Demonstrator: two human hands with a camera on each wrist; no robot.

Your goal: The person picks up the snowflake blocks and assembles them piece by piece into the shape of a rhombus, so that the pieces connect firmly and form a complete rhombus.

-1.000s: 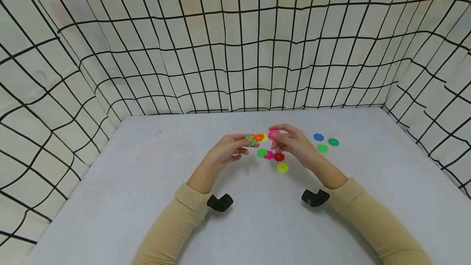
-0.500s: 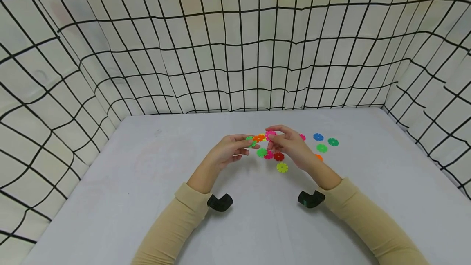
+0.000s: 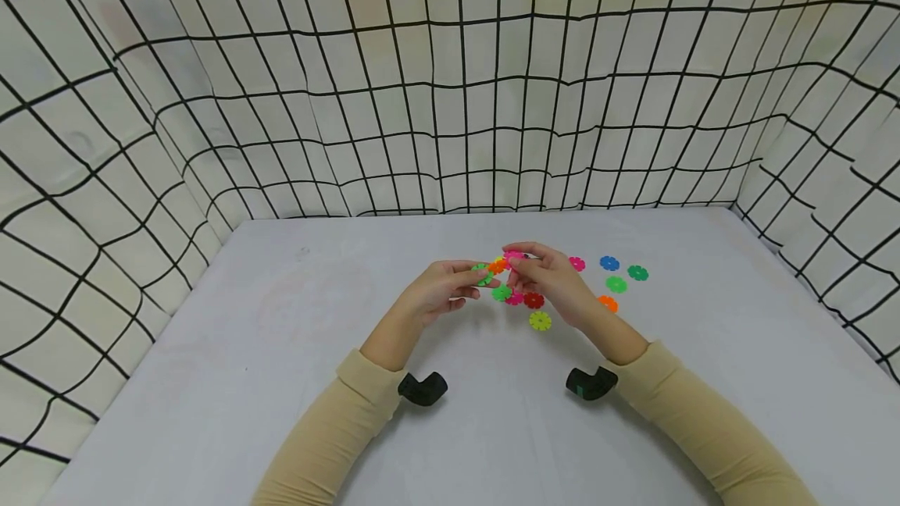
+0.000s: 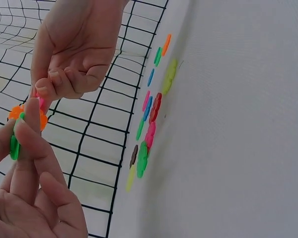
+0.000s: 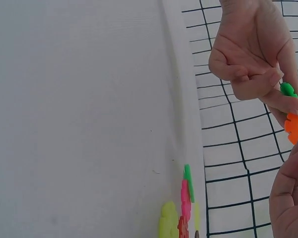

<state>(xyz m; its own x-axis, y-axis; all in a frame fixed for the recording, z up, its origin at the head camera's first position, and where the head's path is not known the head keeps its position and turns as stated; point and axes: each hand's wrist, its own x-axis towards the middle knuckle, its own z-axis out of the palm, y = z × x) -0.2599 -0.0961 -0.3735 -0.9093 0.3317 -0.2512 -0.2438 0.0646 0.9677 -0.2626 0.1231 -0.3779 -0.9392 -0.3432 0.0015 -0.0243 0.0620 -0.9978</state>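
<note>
In the head view my left hand pinches a green flower-shaped disc between thumb and fingers. An orange flower-shaped disc is joined to it; in the left wrist view the green disc stands crosswise to the orange one. Thumb and forefinger of my right hand pinch a pink disc right at the orange disc's edge. A bit of yellow shows behind, mostly hidden. Both hands are raised over the table.
Below the hands on the white table lie a green disc, a red disc and a yellow disc. Farther right are pink, blue, orange and green discs. Black netting encloses the table.
My right hand has moved left with the pink disc, up to the orange disc. Pink and orange discs on the table, earlier hidden by that hand and arm, now show. My left hand barely moved.
</note>
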